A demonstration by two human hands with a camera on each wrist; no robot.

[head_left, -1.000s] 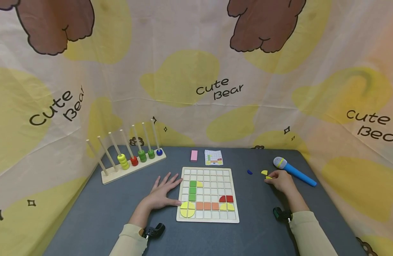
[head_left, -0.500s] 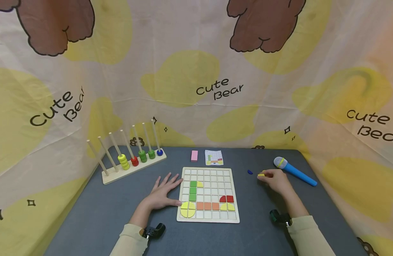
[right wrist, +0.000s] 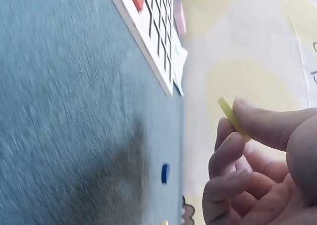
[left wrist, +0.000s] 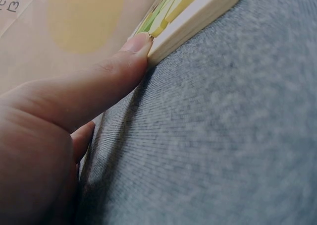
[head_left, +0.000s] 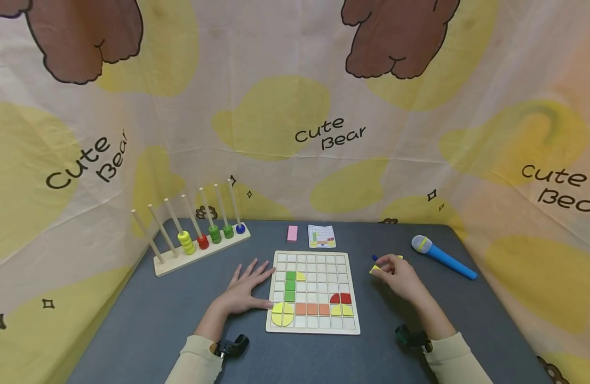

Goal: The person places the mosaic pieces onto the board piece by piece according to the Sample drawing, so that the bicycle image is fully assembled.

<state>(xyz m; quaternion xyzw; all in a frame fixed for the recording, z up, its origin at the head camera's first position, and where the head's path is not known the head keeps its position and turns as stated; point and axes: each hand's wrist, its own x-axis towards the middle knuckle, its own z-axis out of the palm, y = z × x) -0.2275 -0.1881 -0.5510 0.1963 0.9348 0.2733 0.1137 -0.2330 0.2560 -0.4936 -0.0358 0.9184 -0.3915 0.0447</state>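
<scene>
A white gridded puzzle board lies on the table, with green, yellow, orange and red tiles set in some cells. My left hand is spread flat at its left edge; in the left wrist view the thumb touches the wooden rim. To the right of the board, my right hand pinches a small yellow tile between thumb and index finger, raised over the table. A small dark blue piece lies on the table just beyond, with another yellow tile partly hidden behind the hand.
A pink block and a printed pattern card lie behind the board. A peg stand with coloured rings is at the back left. At the right lies a blue toy microphone. A printed cloth hangs behind the table.
My right hand has picked up the yellow tile beside the other one and moved left with it, toward the board. The left hand has stayed in place.
</scene>
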